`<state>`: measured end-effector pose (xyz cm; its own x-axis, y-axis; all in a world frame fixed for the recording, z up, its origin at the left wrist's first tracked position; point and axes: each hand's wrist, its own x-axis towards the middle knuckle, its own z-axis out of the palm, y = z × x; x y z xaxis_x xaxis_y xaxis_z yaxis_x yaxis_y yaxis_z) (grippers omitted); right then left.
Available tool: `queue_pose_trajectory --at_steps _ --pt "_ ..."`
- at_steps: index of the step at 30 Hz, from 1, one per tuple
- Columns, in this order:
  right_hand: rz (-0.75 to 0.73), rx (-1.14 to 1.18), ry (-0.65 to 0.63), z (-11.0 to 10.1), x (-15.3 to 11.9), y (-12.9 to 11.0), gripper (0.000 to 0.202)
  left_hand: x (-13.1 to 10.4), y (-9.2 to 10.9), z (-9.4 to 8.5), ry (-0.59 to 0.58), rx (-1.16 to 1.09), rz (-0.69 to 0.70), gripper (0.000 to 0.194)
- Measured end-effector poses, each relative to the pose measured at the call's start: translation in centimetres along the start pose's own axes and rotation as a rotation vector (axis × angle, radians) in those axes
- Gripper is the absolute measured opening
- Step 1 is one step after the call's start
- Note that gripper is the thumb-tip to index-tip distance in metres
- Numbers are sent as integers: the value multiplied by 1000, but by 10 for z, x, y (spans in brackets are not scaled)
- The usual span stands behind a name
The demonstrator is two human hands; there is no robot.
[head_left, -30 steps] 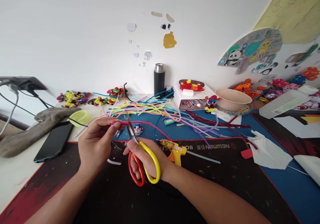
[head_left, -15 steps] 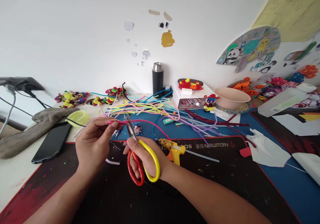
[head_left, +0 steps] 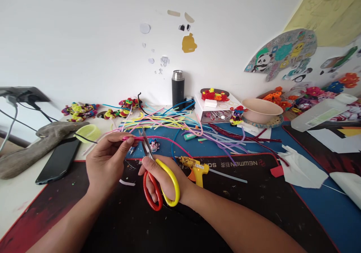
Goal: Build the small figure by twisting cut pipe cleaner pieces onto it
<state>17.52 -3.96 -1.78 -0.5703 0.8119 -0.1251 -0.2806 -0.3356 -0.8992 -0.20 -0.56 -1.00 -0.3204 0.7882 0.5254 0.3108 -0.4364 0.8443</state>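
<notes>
My left hand (head_left: 108, 161) pinches a pink pipe cleaner (head_left: 169, 140) between thumb and fingers. The strip arches to the right, behind the scissors, down toward the glue gun. My right hand (head_left: 162, 176) is closed on scissors (head_left: 175, 183) with one red and one yellow handle. Their blades point up and stand slightly apart at the pink strip, just right of my left fingertips. A small doll-like figure (head_left: 154, 144) lies behind the blades.
A yellow glue gun (head_left: 200, 172) lies right of my right hand. Many coloured pipe cleaners (head_left: 158, 121) spread behind, before a black thermos (head_left: 178, 89). A phone (head_left: 58, 162) and driftwood (head_left: 34, 144) are at left, a pink bowl (head_left: 262, 112) at back right.
The scissors have shifted very slightly left and their blades look a little closer together. My left hand is nearly unmoved.
</notes>
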Motion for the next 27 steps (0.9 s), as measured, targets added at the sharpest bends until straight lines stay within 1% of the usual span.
queue_pose_trajectory --at_steps 6,14,21,27 --pt "6 -14 7 0 0 -1 73 0 2 2 0 13 16 30" --pt "20 -50 15 0 0 -1 68 -2 5 3 -10 23 -11 31" --pt "17 -28 -13 -1 0 3 66 -4 6 3 -39 20 56 25" --pt "45 -2 -23 -1 0 5 61 -6 8 5 -54 12 55 27"
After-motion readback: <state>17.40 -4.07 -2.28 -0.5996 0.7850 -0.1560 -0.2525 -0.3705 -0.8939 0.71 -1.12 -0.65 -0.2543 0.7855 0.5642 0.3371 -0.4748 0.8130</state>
